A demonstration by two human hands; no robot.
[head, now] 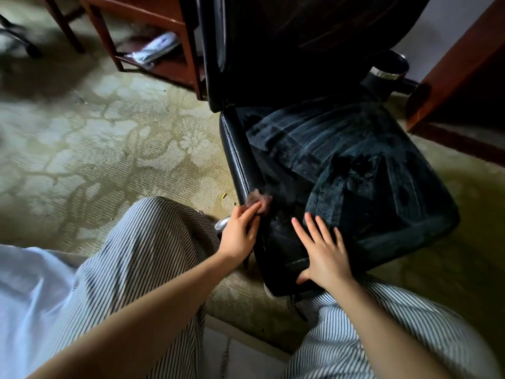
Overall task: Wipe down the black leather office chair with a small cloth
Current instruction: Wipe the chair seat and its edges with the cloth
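Pinching a small pinkish cloth (pixel 260 200) between thumb and fingers (pixel 252 211), the left hand (pixel 238 234) holds it against the left side edge of the black leather office chair (pixel 355 165), where the glossy side panel meets the seat. The cloth is bunched and blurred, so its exact shape is hard to make out. The right hand (pixel 325 259) lies flat on the front part of the seat, its fingers straight and spread wide, the thumb hooked at the front edge; it holds nothing. The seat surface shows pale streaks and darker patches across its middle and right side. The chair's backrest (pixel 300 45) rises dark at the top of the view.

Both bare forearms reach in from below, over striped trousers (pixel 136 255) on either side of the seat's front corner. A chrome part of the chair base (pixel 222 222) shows just beside the left hand. The chair stands on a pale patterned carpet (pixel 109 138). Behind it to the left is a reddish wooden stand (pixel 153 20) with papers (pixel 155 49) on its lower shelf.
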